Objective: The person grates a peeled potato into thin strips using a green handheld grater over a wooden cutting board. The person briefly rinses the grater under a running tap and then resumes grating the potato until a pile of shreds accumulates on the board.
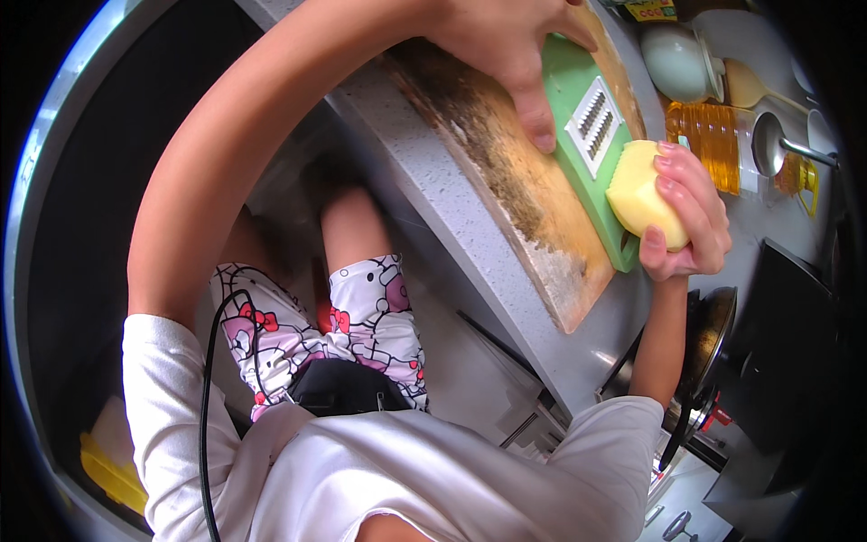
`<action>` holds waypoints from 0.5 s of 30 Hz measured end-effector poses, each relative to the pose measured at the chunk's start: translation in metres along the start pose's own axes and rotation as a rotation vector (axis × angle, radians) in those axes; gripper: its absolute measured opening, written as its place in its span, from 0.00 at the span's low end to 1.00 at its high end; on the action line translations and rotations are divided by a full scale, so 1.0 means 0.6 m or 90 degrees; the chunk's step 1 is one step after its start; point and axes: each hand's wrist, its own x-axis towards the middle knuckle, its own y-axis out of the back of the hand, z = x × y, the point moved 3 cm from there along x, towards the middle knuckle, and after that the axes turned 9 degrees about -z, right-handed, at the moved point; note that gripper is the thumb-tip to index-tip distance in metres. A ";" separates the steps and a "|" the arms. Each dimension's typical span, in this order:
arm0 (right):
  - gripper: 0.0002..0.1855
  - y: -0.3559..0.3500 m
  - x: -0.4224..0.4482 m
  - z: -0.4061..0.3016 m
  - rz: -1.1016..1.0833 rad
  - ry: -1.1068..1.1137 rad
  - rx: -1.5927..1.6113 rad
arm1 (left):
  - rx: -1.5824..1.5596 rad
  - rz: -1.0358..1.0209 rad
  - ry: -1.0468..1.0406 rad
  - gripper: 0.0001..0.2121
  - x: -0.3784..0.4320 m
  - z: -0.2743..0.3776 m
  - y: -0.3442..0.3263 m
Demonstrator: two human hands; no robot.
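Note:
My left hand (518,61) reaches across from the left and holds the upper end of a green plastic grater (576,159), its thumb along the near edge. A white insert with rows of metal teeth (595,127) is set in the grater. The grater lies slantwise over a worn wooden cutting board (521,183) with dark stains. My right hand (691,210) grips a peeled yellow potato (643,193) from the right, fingers over its top and thumb at its lower side. The potato's ridged edge is against the grater's lower part, beside the insert.
The board rests on a speckled grey counter (433,196). Beyond it are a pale round jar (677,62), a bottle of amber oil (708,146) and a metal ladle (767,143). A dark pan (714,325) stands near my right forearm. A black cable (206,406) hangs by my left side.

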 end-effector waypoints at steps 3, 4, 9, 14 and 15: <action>0.19 0.007 -0.009 0.001 -0.002 -0.003 -0.003 | 0.125 -0.077 0.213 0.37 0.003 0.004 0.003; 0.19 0.007 -0.011 0.002 -0.003 -0.007 -0.001 | 0.170 -0.085 0.262 0.39 0.001 0.005 0.001; 0.18 -0.008 0.002 0.005 -0.004 -0.012 -0.005 | 0.265 -0.064 0.303 0.50 -0.009 0.028 -0.005; 0.19 -0.041 0.057 0.034 0.003 0.021 0.015 | 0.239 -0.092 0.346 0.50 -0.012 0.040 0.002; 0.18 -0.039 0.056 0.034 -0.011 0.011 0.010 | 0.219 -0.095 0.341 0.49 -0.010 0.033 -0.003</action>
